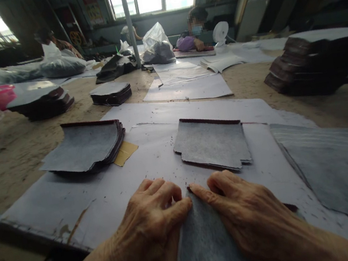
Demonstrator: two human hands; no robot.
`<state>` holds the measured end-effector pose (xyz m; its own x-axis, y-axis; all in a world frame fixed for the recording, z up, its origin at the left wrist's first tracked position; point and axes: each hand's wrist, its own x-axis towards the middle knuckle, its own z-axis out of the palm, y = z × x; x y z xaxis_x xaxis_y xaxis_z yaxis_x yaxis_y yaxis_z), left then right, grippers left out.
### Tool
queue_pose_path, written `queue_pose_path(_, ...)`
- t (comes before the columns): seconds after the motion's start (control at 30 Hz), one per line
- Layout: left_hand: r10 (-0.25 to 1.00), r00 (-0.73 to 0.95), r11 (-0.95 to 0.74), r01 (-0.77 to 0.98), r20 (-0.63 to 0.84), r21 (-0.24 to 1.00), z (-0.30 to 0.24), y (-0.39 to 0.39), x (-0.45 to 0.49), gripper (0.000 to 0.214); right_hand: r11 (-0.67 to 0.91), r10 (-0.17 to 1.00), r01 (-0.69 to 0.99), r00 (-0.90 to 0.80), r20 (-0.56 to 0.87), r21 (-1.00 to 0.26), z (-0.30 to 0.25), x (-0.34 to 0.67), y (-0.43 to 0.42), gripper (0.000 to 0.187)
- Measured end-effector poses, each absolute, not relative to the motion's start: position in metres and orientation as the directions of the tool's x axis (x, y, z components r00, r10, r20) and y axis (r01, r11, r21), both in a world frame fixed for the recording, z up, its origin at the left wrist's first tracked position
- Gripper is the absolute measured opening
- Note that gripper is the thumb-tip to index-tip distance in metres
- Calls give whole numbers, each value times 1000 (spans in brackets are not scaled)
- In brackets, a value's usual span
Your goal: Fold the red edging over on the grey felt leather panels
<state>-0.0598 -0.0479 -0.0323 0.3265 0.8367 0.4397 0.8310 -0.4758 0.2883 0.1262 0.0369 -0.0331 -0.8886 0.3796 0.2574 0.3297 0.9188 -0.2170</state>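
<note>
A grey-backed piece of dark material, perhaps leather, lies in front of me between both hands. My left hand is closed at its far left corner, fingers curled and thumb pressed on the edge. Opposite it, my right hand has its fingers bent in, with the thumb pressing the far edge, where a little dark border shows. The hands almost meet at the thumb tips. Just beyond them is a similar piece with a dark folded edge and notched corners.
White sheets cover the worktable. A curved stack of pieces lies left over yellow card; larger grey sheets lie right. Taller stacks stand farther back. A pole rises mid-table, and a masked person works across.
</note>
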Motion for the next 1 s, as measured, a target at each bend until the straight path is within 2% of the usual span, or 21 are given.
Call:
queue_pose_path(0.1,834,319,-476,829,451,294,-33,-47,-59,19,911,395,341,-885,248,-234,-33,126,37,46)
queue_pose_path(0.33,832,297,-460,841,468,286,-33,-46,-57,23,943,320,298,-934,156,-149,-31,122,32,37)
queue_pose_path(0.4,826,304,-467,840,474,276,-33,-46,-57,22,945,316,289,-925,209,-152,-31,123,32,35)
queue_pose_path(0.5,827,304,-466,842,473,273,-34,-46,-58,21,950,311,270,-853,419,-155,-32,130,32,32)
queue_pose_path(0.6,831,305,-465,841,465,278,-35,-46,-59,22,909,398,400,-754,522,-114,-30,144,32,22)
queue_pose_path(0.7,828,307,-467,840,469,275,-37,-48,-60,26,798,584,586,-694,421,-141,-28,156,31,11)
queue_pose_path(0.8,836,254,-433,850,486,300,-38,-48,-62,34,725,689,641,-665,288,-253,-27,161,30,5)
queue_pose_path(0.9,860,228,-408,845,456,347,-39,-44,-66,41,746,665,581,-675,319,-326,-27,161,27,7)
queue_pose_path(1.0,854,273,-452,810,443,372,-40,-38,-69,29,821,570,477,-686,452,-313,-29,159,22,11)
